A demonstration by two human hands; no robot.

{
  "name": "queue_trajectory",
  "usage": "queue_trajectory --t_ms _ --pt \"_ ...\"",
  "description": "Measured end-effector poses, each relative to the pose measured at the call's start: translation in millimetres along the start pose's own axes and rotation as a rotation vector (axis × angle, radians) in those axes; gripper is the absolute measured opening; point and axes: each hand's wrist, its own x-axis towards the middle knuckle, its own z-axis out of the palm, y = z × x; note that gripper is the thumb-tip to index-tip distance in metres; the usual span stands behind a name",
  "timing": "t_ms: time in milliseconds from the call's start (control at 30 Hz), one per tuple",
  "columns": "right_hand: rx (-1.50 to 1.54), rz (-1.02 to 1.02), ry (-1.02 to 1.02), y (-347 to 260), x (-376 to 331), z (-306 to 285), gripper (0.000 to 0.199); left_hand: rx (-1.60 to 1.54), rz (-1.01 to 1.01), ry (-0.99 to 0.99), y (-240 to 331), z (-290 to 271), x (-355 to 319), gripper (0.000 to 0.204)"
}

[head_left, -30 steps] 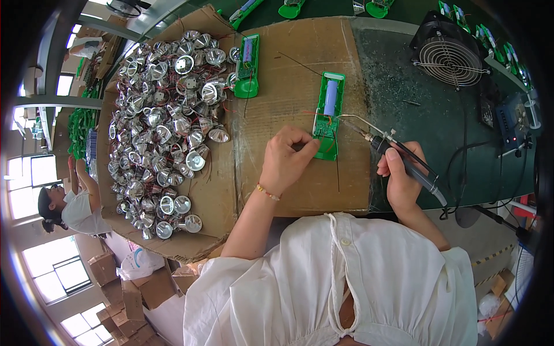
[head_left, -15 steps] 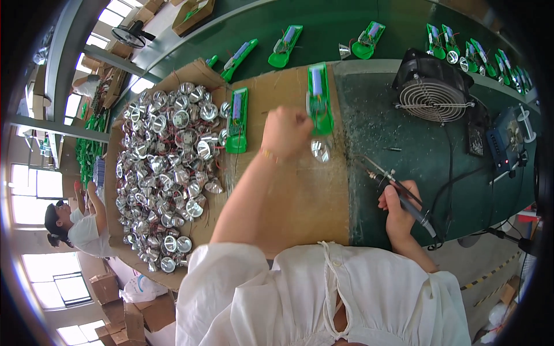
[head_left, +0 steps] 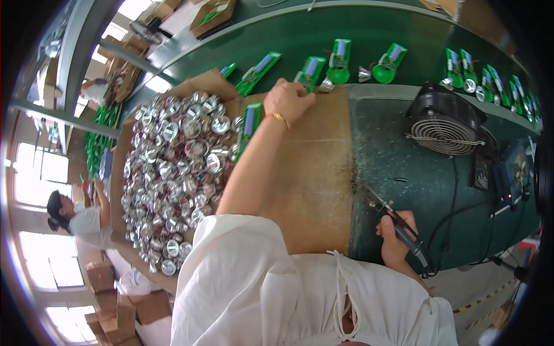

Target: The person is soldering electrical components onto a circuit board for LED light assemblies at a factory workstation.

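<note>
Left hand (head_left: 288,104), fingers curled, grip unclear, at green plastic casing with lilac cylinder (head_left: 312,68), far edge of brown cardboard sheet (head_left: 317,173) | right hand (head_left: 396,239), fingers wrapped round grey-and-black soldering iron (head_left: 413,247) | tight spacing could let casing bump adjacent silver reflector cup (head_left: 326,85)

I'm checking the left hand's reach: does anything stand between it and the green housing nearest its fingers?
Nothing visible: the left hand is at the near end of the green housing, contact unclear. The silver reflector lies to the right.
</note>
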Motion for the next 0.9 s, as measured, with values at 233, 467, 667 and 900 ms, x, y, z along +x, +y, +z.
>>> queue_trajectory --t_ms 233,467,667,900 --pt "-0.046 -0.074 0.000 4 4 4 0.016 0.018 0.076 0.087 27 -29 -182 0.043" --pt "-0.035 -0.124 0.053 8 4 7 0.014 0.225 -0.165 0.433 -27 -93 -203 0.032" --pt "-0.070 -0.224 0.082 15 2 8 0.012 0.308 -0.008 0.485 -80 -85 -194 0.001" --pt "-0.092 -0.221 0.096 20 3 3 0.012 0.117 0.017 0.465 -32 -106 -204 0.009"
